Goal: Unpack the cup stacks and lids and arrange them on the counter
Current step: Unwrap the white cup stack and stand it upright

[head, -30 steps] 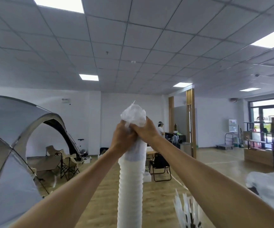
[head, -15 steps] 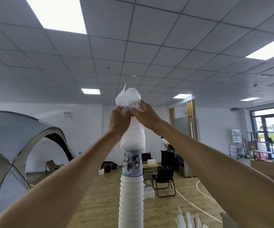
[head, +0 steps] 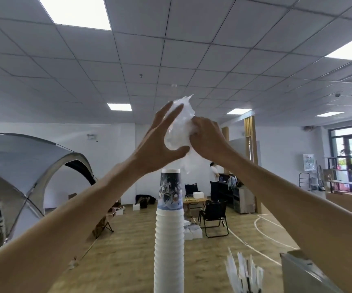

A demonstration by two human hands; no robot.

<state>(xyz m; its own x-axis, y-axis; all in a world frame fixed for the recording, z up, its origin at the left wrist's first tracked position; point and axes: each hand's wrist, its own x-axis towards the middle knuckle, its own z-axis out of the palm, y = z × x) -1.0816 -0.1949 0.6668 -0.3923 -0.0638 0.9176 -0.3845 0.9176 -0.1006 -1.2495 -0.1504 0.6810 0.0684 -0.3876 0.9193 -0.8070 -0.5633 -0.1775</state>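
Step in hand, as judged: the plastic wrap (head: 179,125) is cleared off the cup stack (head: 169,225). Left hand (head: 160,142): fingers straight, pressed flat against the wrap. Right hand (head: 208,137): fingers curled, wrap bunched and gripped. The stack is seen upright just below both hands, untouched. Next move: wrap to be discarded, stack arranged on the worktop.

We can read no text anywhere. The top cup (head: 170,188) of the stack carries a printed picture without legible words, and the poster (head: 308,162) on the far wall at three o'clock is too small to make out.
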